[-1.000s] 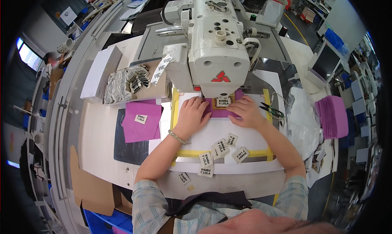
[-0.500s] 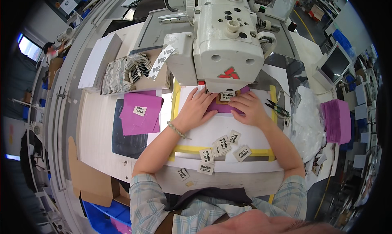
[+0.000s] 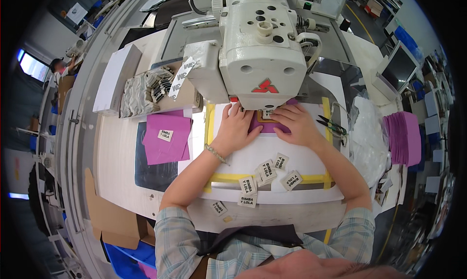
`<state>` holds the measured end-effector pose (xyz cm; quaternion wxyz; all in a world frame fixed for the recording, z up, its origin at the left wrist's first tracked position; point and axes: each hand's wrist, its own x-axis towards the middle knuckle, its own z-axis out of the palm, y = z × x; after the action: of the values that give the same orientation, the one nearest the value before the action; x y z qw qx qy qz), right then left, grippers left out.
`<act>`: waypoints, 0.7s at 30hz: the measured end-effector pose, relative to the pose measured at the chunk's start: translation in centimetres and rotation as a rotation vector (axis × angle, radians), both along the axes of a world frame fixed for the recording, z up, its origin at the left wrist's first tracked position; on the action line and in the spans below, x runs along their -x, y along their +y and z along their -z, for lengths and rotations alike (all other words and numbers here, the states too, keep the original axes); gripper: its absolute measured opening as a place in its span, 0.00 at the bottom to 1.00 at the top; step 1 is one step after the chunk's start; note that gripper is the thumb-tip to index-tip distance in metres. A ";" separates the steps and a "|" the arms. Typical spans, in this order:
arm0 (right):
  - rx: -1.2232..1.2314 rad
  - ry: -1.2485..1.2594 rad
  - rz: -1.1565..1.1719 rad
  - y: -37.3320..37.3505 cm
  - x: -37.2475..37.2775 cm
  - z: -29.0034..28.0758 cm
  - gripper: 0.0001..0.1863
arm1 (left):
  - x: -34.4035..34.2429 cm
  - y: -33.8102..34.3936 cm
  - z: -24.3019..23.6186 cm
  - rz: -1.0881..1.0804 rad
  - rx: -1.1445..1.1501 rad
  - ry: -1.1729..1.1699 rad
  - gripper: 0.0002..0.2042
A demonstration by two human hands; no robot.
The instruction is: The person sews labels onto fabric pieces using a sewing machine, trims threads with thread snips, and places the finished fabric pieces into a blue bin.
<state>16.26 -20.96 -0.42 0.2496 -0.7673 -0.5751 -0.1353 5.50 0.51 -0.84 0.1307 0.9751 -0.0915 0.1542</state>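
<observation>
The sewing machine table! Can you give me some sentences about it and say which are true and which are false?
1. The left hand and right hand both touch the purple cloth at the sewing machine. True.
2. The scissors lie to the left of both hands. False: the scissors lie to the right of both.
3. A bracelet is on the right wrist. False: it is on the left wrist.
4. A white label lies on the purple pieces at the left. True.
5. The loose labels near the person are purple. False: those loose labels are whitish with dark print.
</observation>
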 end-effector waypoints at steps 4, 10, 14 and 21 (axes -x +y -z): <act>0.022 0.026 0.004 0.3 -0.1 0.8 0.17 | 0.0 0.2 1.0 -0.013 0.013 0.051 0.30; 0.013 0.054 0.017 -0.4 0.4 0.7 0.16 | 0.4 -0.3 0.0 0.011 0.038 0.092 0.30; -0.017 0.049 0.002 0.1 0.1 0.5 0.14 | 0.3 0.0 -0.3 -0.012 0.012 0.083 0.29; 0.016 0.067 0.010 0.0 0.3 0.6 0.15 | 0.3 -0.4 -0.2 -0.006 0.026 0.019 0.28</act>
<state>16.00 -20.99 -1.03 0.2619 -0.7762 -0.5637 -0.1059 5.25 0.10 -0.66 0.1437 0.9750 -0.0851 0.1466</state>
